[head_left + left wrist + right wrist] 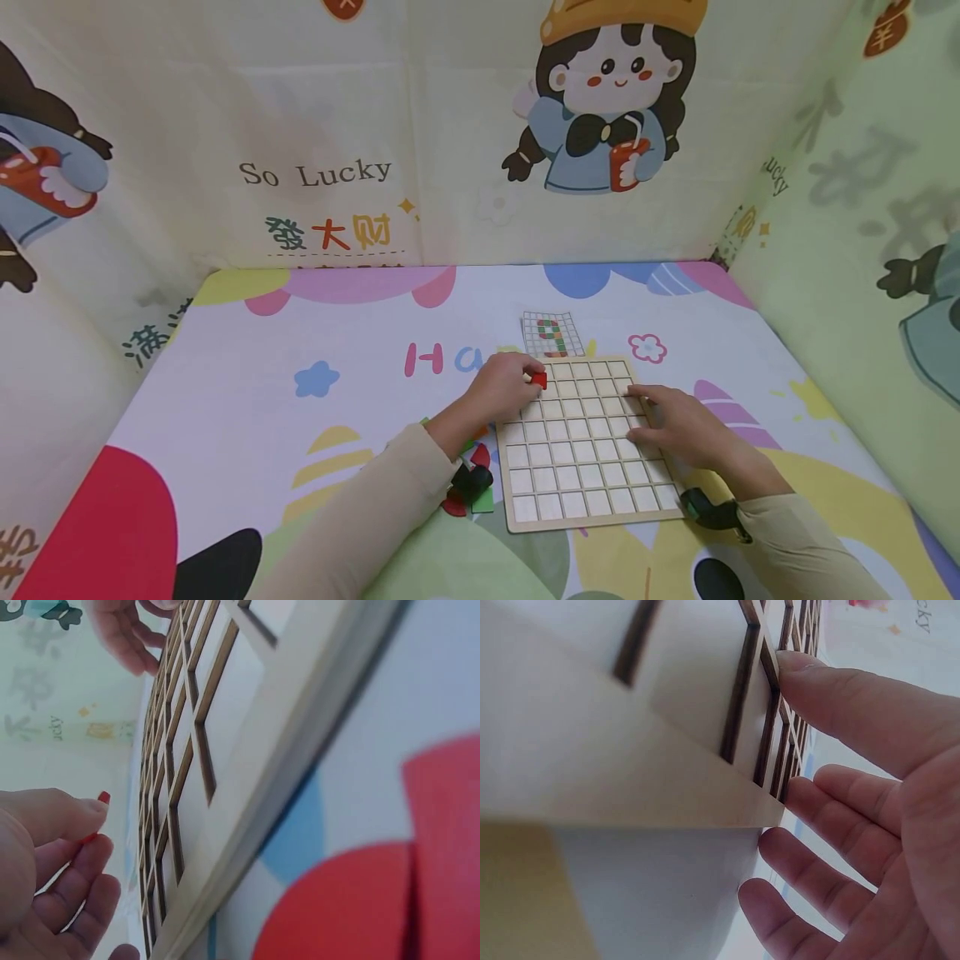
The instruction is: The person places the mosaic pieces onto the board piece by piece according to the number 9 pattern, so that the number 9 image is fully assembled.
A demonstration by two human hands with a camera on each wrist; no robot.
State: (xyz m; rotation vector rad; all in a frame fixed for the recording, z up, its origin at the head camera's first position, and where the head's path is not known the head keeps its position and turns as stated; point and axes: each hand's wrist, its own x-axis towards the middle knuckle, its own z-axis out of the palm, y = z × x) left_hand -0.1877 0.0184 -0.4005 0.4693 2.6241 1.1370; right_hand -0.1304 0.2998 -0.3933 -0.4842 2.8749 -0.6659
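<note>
A wooden grid board [504, 492] with rows of white square cells lies in front of me. My left hand [504, 385] is over its far left corner and pinches a small red piece [539, 380] between thumb and fingertips. In the left wrist view the red piece [103, 798] peeks out past the thumb, mostly hidden. My right hand [686, 427] rests on the board's right side. Seen from the right wrist, the thumb [840, 694] lies on the grid, while the loosely extended fingers [832, 817] are along the edge.
Loose red and green pieces [482, 502] lie left of the board, partly covered by my left wrist. Behind the board is a small card [531, 333] printed with a grid and a green, orange and red figure. A patterned cloth [225, 392] covers the table; printed curtains surround it.
</note>
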